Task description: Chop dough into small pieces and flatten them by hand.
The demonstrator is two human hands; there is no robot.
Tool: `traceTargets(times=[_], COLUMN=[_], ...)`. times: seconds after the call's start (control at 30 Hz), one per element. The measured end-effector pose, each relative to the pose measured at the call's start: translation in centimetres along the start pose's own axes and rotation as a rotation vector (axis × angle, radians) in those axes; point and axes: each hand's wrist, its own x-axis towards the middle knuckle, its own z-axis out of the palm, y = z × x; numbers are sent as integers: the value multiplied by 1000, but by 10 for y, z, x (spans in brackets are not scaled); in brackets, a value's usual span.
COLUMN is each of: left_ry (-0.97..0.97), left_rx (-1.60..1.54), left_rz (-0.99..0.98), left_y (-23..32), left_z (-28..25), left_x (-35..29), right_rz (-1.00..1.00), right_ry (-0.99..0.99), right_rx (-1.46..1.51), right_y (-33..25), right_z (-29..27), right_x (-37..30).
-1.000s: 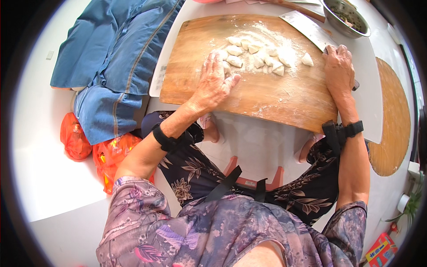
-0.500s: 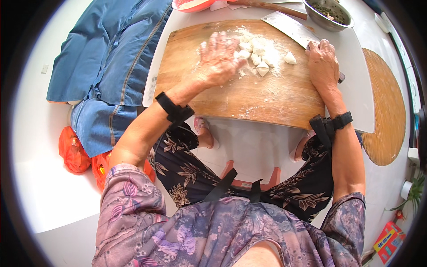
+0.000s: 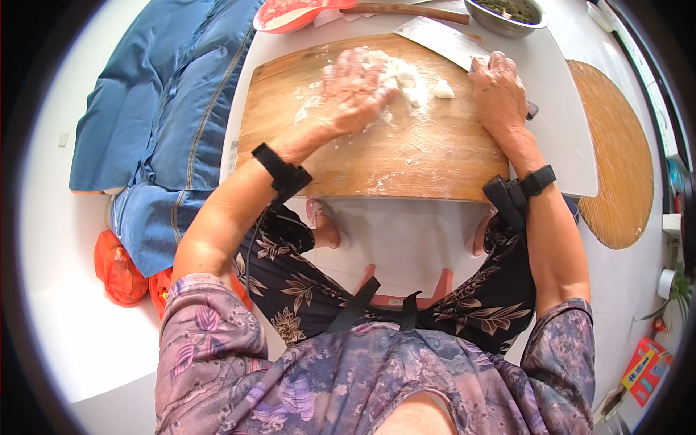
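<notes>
My left hand [image 3: 354,90] lies spread, palm down, over small white dough pieces [image 3: 412,85] and loose flour on a wooden cutting board [image 3: 428,159]. Its fingers are slightly smeared by motion, and it hides some of the pieces. One dough piece [image 3: 443,89] sits apart, between the pile and my right hand. At the board's right side my right hand [image 3: 500,93] is closed around the handle of a cleaver [image 3: 444,42]. The cleaver's broad blade points away to the far left, resting flat near the board's far edge. The handle's dark end shows beyond my wrist side.
Past the board are a red bowl [image 3: 290,16] with white powder, a wooden rolling pin [image 3: 406,11] and a metal bowl [image 3: 507,16] of dark green filling. Blue denim cloth [image 3: 145,94] lies left, a round wooden board [image 3: 616,159] right. Red bags [image 3: 119,268] are at lower left.
My left hand has moved rightward across the board, over the dough pieces, and covers more of them. My right hand keeps its hold on the cleaver. The whole view has shifted slightly.
</notes>
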Motion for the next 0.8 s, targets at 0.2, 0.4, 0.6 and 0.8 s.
traceTargets(times=[0.2,0.4,0.6,0.8], left_ry=[-5,168,153,-5], left_rx=[-173,-119,263,-32], left_rz=[-125,142,264,-112], left_y=[-4,75,40,6], left_z=[19,-2,11,0], left_x=[-2,1,28,21], right_rz=[6,19,13,-6], right_ry=[14,-29,12,14], right_rx=[5,31,33,24], right_y=[0,-4,-4,2], right_z=[1,-1,-1,0], right_x=[-1,0,0,-2])
